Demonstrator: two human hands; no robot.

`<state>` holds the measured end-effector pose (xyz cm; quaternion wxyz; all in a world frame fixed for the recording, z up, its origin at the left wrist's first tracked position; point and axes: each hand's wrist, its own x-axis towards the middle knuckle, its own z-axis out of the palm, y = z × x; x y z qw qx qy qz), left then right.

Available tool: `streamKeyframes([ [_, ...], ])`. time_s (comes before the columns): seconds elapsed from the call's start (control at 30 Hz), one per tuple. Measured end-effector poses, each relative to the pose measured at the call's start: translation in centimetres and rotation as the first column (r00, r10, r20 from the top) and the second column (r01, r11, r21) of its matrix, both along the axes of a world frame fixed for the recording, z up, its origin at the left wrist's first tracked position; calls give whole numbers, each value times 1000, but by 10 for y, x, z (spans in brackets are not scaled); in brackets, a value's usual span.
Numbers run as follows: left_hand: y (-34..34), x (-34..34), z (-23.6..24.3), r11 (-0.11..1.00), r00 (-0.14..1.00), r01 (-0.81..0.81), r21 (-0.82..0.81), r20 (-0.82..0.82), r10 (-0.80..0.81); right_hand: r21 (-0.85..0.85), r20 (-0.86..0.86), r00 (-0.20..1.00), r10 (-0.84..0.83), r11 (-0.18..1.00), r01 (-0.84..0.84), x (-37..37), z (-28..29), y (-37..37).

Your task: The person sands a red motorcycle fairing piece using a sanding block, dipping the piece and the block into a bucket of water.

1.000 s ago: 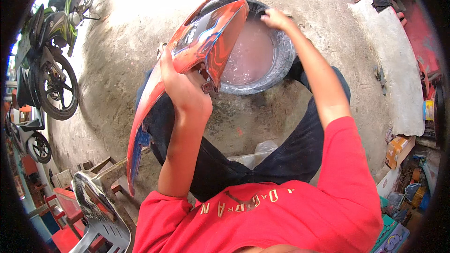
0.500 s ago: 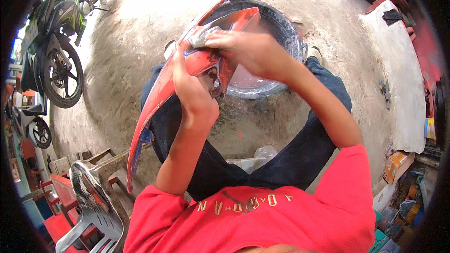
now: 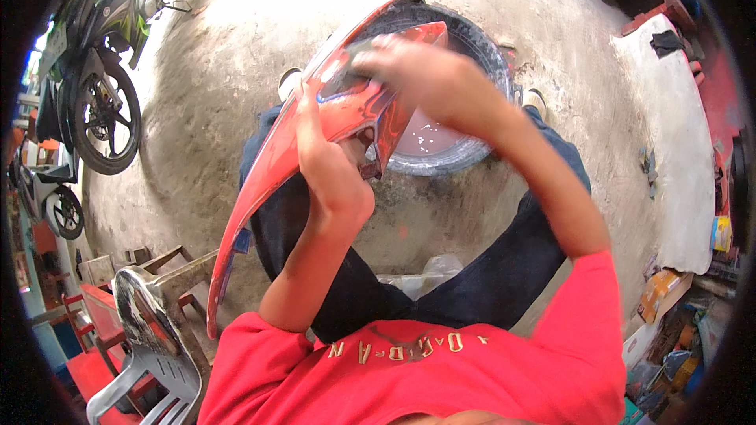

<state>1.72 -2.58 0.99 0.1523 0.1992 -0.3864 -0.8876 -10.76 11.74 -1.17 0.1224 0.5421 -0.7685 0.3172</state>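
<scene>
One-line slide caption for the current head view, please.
Left hand gripping a curved red panel, right hand blurred over its upper part, a basin of pinkish liquid partly behind it.

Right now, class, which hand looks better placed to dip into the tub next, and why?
Probably the right hand: it appears nearer the exposed liquid in the tub, whereas the left hand is occupied gripping the red panel.

The camera sits on the person's head and looks steeply down, over the red T-shirt [image 3: 425, 370], to the left hand [image 3: 324, 161] and the right hand [image 3: 429, 83]. It is near to the shirt, farther from the concrete floor [image 3: 213, 142]. The fisheye view is wide, with dark corners.
</scene>
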Motion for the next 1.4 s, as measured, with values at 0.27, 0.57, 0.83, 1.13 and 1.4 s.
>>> streamKeyframes([
  [0.27,1,-3,4,998,998,-54,25,-16,55,0,-29,999,-36,999,36,0,-5,5],
  [0.57,-3,1,1,998,999,-25,52,27,23,-36,-29,999,32,999,-34,11,0,-6],
  [0.83,6,-4,0,999,998,-49,-6,34,49,48,-34,998,-46,998,48,-12,-20,12],
  [1.13,7,-2,-4,999,999,-49,13,20,49,-47,140,990,-4,999,11,8,-14,-5],
  [1.4,9,-4,-1,1000,1000,-5,3,-12,5,-51,292,943,-160,982,182,-26,-19,1],
])
